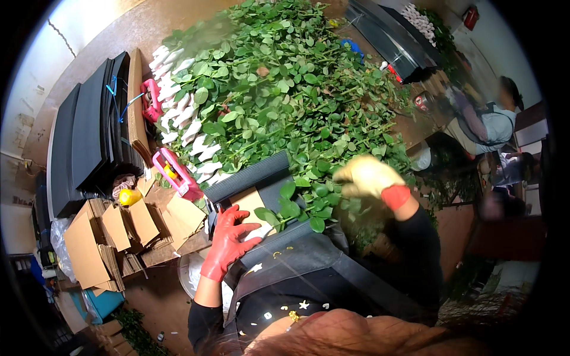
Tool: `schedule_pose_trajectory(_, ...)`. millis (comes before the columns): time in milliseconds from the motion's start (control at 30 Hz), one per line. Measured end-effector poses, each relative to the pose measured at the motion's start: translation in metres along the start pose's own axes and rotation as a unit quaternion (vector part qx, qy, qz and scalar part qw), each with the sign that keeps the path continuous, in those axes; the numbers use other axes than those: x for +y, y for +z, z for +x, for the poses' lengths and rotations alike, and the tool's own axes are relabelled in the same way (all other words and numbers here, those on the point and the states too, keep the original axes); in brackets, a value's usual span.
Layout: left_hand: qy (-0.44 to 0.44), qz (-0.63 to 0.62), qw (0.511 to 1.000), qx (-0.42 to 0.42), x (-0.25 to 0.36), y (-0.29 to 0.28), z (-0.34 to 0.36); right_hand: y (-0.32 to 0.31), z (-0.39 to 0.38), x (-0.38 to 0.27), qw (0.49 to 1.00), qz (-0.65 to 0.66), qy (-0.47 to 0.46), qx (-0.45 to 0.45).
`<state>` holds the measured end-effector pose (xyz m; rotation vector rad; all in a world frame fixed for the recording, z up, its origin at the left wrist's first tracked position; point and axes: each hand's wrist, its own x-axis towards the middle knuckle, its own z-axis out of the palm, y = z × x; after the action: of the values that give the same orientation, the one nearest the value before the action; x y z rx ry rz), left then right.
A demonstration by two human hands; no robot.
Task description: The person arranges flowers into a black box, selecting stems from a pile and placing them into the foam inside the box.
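My left hand (228,240), in a red rubber glove, rests over a brown cardboard sheet (250,203) just in front of me. Its thumb and fingers close around a white-sleeved flower bud (260,232), whose leafy green stem (291,209) points right. Dark grey corrugated board (249,176) lies behind and under the cardboard. Off to the right, my right hand (369,177) wears a pale yellow glove with a red cuff and hovers at the near edge of the leafy stems (297,101). Motion blurs its fingers, and whatever they might hold cannot be made out.
White-sleeved buds (189,115) line the pile's left side. Pink-handled tools (177,173) lie beside them. Stacked dark boards (95,133), cut cardboard pieces (89,246) and a yellow object (129,197) crowd the left. A black box (392,41) stands far right; another person (496,127) is beyond.
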<state>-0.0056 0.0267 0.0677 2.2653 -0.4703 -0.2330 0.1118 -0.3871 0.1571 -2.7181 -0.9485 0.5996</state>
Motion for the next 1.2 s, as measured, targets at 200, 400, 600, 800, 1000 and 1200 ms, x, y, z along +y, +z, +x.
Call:
schedule_pose_trajectory(200, 0.008, -0.007, 0.998, -0.054, 0.016, -0.012, 0.009, -0.013, 0.168, -0.013, 0.972, -0.007, -0.075, 0.224)
schedule_pose_trajectory(400, -0.002, 0.024, 0.999, -0.041, 0.013, -0.007, 0.003, 0.003, 0.238, -0.006, 0.979, -0.143, -0.027, 0.144)
schedule_pose_trajectory(600, -0.058, -0.069, 0.996, -0.017, 0.001, 0.005, -0.005, -0.054, 0.104, -0.054, 0.877, 0.102, -0.316, 0.348)
schedule_pose_trajectory(800, -0.052, -0.054, 0.997, 0.028, 0.01, -0.004, 0.009, 0.005, 0.036, -0.046, 0.988, -0.147, -0.048, -0.014)
schedule_pose_trajectory(1000, -0.013, -0.026, 0.999, 0.035, 0.002, 0.002, 0.002, 0.066, 0.027, -0.018, 0.993, -0.107, -0.028, 0.027)
schedule_pose_trajectory(1200, -0.022, -0.016, 1.0, 0.006, -0.005, 0.002, -0.005, -0.022, 0.06, -0.002, 0.998, 0.015, -0.047, 0.045)
